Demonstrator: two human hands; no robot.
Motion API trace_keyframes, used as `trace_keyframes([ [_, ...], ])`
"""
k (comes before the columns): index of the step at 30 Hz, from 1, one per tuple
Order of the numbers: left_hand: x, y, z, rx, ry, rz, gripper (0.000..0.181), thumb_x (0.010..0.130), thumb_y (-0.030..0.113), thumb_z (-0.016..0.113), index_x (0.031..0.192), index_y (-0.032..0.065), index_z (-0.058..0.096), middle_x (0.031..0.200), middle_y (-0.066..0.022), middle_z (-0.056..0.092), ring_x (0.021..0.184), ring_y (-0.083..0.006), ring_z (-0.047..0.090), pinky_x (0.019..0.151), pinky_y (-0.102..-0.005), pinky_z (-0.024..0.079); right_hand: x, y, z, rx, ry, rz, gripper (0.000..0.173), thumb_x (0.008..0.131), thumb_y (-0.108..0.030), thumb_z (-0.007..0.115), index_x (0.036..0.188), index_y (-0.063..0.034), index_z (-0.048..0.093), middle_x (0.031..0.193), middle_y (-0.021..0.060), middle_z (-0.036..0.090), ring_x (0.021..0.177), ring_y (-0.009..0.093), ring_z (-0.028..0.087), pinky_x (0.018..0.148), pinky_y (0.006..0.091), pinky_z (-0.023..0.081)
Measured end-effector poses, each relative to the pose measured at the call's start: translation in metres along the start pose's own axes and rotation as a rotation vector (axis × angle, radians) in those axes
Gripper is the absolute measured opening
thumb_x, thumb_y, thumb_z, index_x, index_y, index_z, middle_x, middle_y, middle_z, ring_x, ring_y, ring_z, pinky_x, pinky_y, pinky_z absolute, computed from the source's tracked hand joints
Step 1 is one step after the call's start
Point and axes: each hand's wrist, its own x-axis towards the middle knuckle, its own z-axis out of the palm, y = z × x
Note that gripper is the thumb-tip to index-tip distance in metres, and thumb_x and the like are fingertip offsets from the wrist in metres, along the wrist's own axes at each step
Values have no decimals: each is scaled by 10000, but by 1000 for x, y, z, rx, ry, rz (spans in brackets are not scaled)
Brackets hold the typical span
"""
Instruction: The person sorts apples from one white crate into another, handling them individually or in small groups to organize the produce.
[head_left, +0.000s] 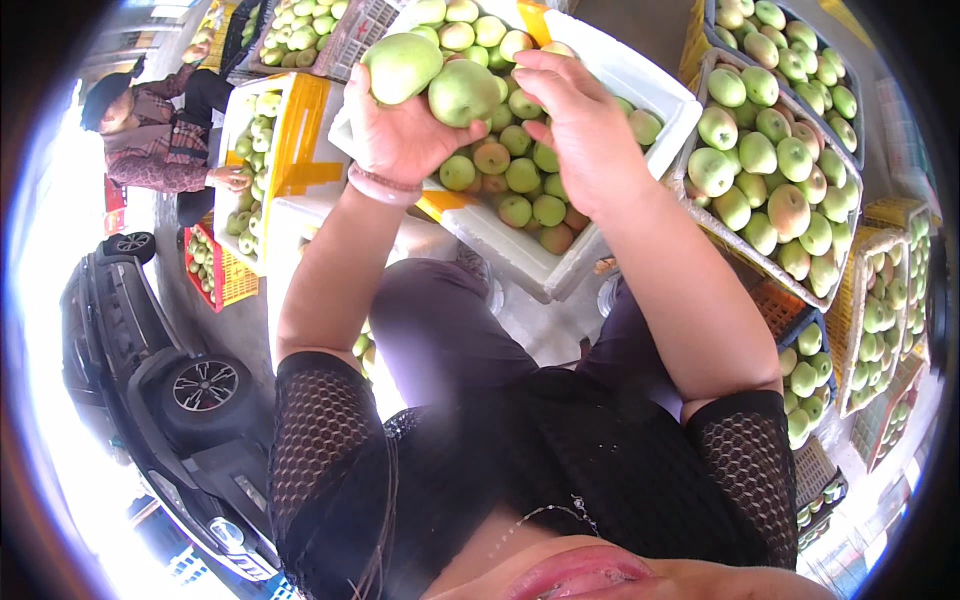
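Two large green apples rest in my left hand (401, 135). One green apple (405, 67) lies against the fingers, and the other apple (463, 93) sits nearer the thumb. A band and a pale bangle circle that wrist. Facing it, my right hand (574, 127) is raised with fingers apart and nothing seen in its grasp. Below both hands stands a white foam box (517, 262) with yellow tape, filled with green and reddish apples (523, 174). The hands hide part of those apples.
To the right, foam-lined crates (772, 169) of apples stand close together. At the left, a seated person (161, 142) touches apples in another taped foam box (289, 157), beside a red and yellow crate (225, 274). A dark car (172, 405) is parked behind them.
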Motion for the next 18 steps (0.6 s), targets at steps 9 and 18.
trace_keyframes([
  [9,-37,-21,79,-168,23,194,994,740,858,412,1371,90,393,1552,-191,191,1423,-438,193,1089,-709,163,8,6,9,320,-363,37,664,839,-260,714,1380,-35,403,1204,123,557,1094,221,578,891,353,493],
  [18,-43,-29,55,-381,-225,218,1019,646,879,532,1344,138,512,1559,-248,201,1444,-419,172,1039,-766,198,8,-2,-1,52,-258,-74,683,817,-216,759,1337,16,381,1197,151,571,1079,227,608,815,351,561],
])
